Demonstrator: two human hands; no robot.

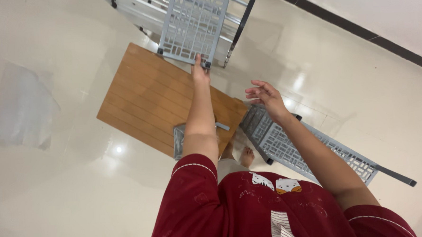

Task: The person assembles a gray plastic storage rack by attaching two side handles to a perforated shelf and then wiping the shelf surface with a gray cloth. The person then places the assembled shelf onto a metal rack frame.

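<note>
My left hand (200, 70) reaches forward and grips the lower edge of an upright grey lattice panel (193, 22) that stands on the far end of a wooden slatted board (148, 95). My right hand (266, 96) hovers open, fingers spread, above the near end of a second grey lattice panel (297, 148) that lies flat on the floor at my right. A small grey part (179, 141) lies on the board's near edge, partly hidden by my left forearm.
A black metal tube (243, 24) and a silver frame (142, 7) lean behind the upright panel. A clear plastic sheet (23, 107) lies on the glossy cream floor at left. A wall with dark skirting (359, 31) runs at upper right. My bare foot (246, 156) shows below.
</note>
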